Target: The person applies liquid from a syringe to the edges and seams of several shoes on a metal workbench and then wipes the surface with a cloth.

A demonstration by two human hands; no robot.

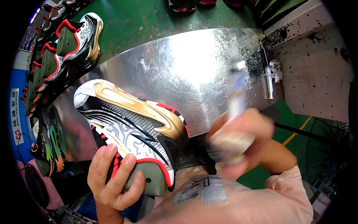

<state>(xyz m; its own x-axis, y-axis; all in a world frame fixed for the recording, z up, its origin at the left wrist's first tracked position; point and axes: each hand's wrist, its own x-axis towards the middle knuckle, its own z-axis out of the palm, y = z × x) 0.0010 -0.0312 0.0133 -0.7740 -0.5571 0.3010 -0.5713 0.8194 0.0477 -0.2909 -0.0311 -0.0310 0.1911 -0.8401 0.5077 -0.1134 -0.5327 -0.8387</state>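
Observation:
My left hand [115, 179] grips a sneaker [143, 128] by its tongue and collar, fingers wrapped over the laces. The sneaker is white, black and silver with a gold sole part and red trim, and lies tilted with its sole side away from me. A grey-green shoe last [151, 179] fills its opening. To the right, apart from the sneaker, my right hand [242, 140] is closed around a white tube-shaped tool [237, 95] that points upward. Motion smears hand and tool, so the tool's exact kind and its tip are unclear.
A shiny metal sheet [164, 56] covers part of the green bench [149, 16]. Several sneakers on lasts [69, 43] line the left side. A syringe [269, 83] and crumpled white paper [276, 70] lie by the stained panel [313, 71]. A black fan guard [328, 142] stands at right.

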